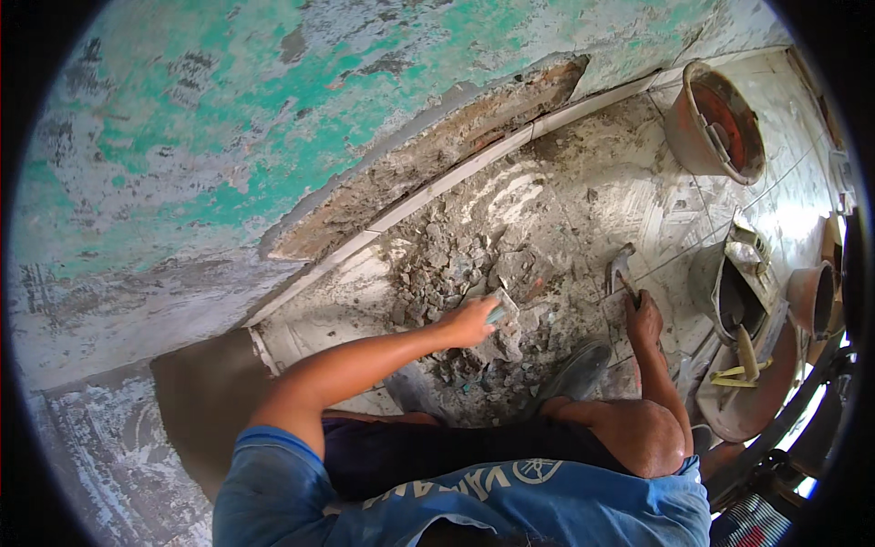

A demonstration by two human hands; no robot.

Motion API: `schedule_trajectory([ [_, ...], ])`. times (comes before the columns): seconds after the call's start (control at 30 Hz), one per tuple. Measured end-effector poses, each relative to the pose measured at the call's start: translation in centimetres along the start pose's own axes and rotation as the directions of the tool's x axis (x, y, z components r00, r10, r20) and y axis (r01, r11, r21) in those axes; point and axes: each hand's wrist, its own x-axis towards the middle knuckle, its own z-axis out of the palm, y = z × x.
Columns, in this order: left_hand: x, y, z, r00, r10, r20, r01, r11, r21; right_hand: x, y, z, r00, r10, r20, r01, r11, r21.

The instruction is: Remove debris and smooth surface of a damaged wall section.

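Note:
My left hand (468, 319) grips a broken chunk of plaster (504, 330) with a greenish painted side, held low over a pile of grey rubble (451, 264) on the tiled floor. My right hand (643, 321) is closed on the handle of a claw hammer (621, 269), whose metal head sits to the right of the rubble. Above the pile, a long patch of bare, chipped render (410, 169) runs along the foot of the green peeling wall (200, 128). My two shoes (579, 369) are at the lower edge of the rubble.
A grey and orange bucket (691, 128) stands at the upper right beside a narrow skirting strip (437, 191). Further right are a metal container (715, 292), a smaller rusty pot (807, 301), a shallow pan (743, 401) with yellow-edged tools and dark clutter. A smooth grey mortar patch (200, 392) is at lower left.

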Motion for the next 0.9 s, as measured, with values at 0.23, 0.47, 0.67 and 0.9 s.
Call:
schedule_trajectory([
  [0.23,3.8,6.4,-3.5,0.969,0.112,-0.218,-0.114,0.993,0.003,0.0,-0.2,0.7,0.995,0.033,0.092,-0.037,0.998,0.040],
  [0.47,5.0,12.6,-13.7,0.720,0.460,-0.520,-0.268,0.875,0.403,-0.1,-0.9,1.1,0.991,0.056,0.119,-0.068,0.993,0.098],
  [0.67,4.6,14.5,-19.6,0.280,0.755,-0.593,-0.402,0.653,0.642,-0.2,-1.0,1.4,0.992,0.011,0.123,-0.022,0.996,0.083],
  [0.9,5.2,12.0,-22.9,0.275,0.710,-0.649,-0.529,0.675,0.514,-0.3,-1.2,1.5,0.996,-0.013,0.083,0.006,0.996,0.086],
])
